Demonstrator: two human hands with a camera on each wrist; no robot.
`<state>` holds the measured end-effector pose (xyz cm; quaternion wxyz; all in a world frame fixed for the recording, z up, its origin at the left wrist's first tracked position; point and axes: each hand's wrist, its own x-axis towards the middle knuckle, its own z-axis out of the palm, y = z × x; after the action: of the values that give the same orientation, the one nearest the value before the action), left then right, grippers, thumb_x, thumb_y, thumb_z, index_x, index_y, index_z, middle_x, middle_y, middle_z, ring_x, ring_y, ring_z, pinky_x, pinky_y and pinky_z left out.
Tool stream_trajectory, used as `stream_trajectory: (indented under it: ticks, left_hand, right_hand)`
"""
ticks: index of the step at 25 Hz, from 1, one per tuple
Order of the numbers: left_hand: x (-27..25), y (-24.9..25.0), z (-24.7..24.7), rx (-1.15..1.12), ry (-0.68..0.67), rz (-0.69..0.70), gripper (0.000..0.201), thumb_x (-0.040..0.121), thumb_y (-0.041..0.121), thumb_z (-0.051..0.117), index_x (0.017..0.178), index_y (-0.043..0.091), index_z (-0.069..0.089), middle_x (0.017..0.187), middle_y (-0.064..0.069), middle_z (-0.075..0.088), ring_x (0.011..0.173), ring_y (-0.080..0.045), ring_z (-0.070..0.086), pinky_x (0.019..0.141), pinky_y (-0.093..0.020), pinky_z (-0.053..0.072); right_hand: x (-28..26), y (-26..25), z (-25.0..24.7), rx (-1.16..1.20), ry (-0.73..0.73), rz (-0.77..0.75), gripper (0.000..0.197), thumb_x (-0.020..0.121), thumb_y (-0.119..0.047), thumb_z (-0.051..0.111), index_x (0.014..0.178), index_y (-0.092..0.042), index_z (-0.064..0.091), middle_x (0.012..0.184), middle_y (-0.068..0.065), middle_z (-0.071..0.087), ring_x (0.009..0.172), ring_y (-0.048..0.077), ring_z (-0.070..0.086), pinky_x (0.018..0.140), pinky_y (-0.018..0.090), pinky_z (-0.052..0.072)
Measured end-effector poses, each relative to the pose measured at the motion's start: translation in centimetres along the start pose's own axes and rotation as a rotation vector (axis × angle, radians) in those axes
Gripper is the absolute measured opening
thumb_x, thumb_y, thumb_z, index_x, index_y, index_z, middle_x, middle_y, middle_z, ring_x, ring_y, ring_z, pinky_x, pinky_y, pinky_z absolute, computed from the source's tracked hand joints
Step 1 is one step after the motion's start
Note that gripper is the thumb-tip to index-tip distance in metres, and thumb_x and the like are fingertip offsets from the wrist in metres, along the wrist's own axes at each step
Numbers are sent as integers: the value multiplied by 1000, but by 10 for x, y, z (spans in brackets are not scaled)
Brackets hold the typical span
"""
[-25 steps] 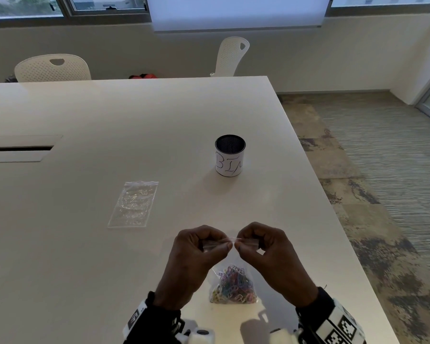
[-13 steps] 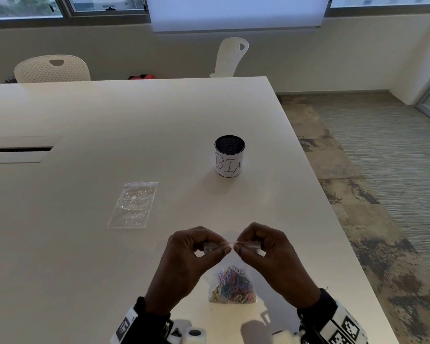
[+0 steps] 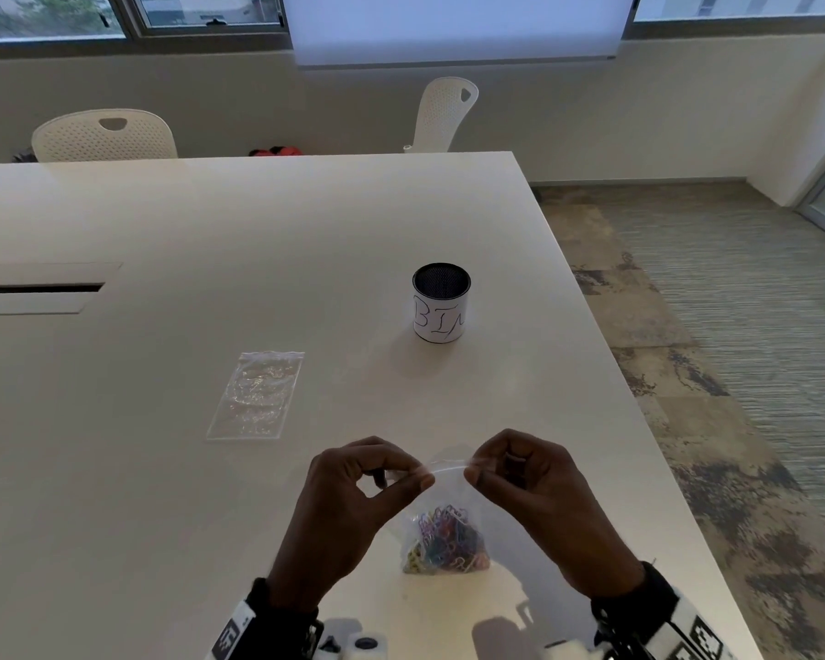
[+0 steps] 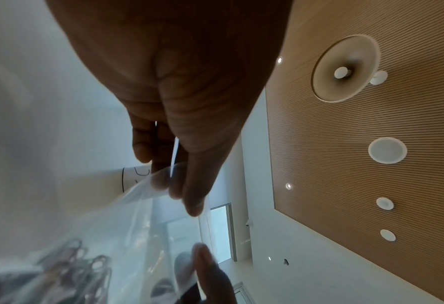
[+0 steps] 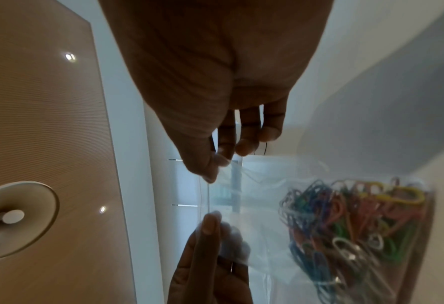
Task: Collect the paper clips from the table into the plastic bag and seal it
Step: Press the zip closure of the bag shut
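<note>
Plastic bag between both pinching hands

paper clips mixed: blue, green, red/pink, yellow, white, inside clear plastic bag; cup white with black handwritten letters, black mesh inside; table plain white; carpet grey-striped with brown blotches

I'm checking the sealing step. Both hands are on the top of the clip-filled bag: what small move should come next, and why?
Probably run the pinching fingers along the strip to press it closed. The left hand and right hand pinch the plastic bag at its top edge, the paper clips already lie at its bottom, and whether the strip is sealed cannot be told.
</note>
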<state>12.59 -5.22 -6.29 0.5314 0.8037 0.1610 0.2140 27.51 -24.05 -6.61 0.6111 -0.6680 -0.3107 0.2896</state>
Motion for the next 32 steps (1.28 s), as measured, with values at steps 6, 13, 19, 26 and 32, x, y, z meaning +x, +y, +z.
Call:
stream_trajectory:
  ticks: [6, 13, 19, 26, 32]
  left_hand:
    - [0, -2, -9, 45, 48, -33, 13, 73, 43, 86, 72, 30, 82, 75, 9, 76, 68, -18, 64, 72, -38, 55]
    - [1, -3, -11, 85, 34, -48, 15, 74, 42, 85, 75, 27, 84, 74, 8, 76, 69, -19, 66, 69, -20, 51]
    - [-2, 0, -11, 131, 37, -21, 15, 74, 42, 82, 77, 28, 85, 72, 11, 75, 67, -16, 65, 66, -18, 51]
    - [-8, 16, -11, 2, 88, -24, 12, 84, 29, 78, 93, 29, 86, 93, 16, 83, 95, -6, 79, 90, -29, 60]
    - [-4, 40, -17, 19, 64, 71, 11, 87, 27, 76, 94, 27, 85, 90, 17, 83, 90, -5, 79, 85, -18, 59]
  right_hand:
    - [0, -3, -9, 21, -13, -4, 21, 91, -16, 78, 84, -1, 65, 84, 26, 62, 83, 45, 58, 80, 40, 51]
    - [3, -3, -9, 23, -5, -2, 15, 91, -11, 75, 84, -3, 65, 83, 23, 64, 79, 34, 60, 79, 41, 50]
    - [6, -13, -6, -228, -51, -83, 13, 92, -30, 75, 86, -20, 68, 81, 5, 68, 78, 27, 63, 72, 29, 53]
    - [9, -18, -14, -226, -48, -114, 10, 88, -29, 78, 90, -22, 71, 92, -2, 75, 87, 15, 69, 85, 26, 56]
    - [15, -14, 8, -270, -293, -132, 71, 78, -28, 91, 139, -30, 56, 138, -14, 61, 129, 9, 60, 108, 33, 52]
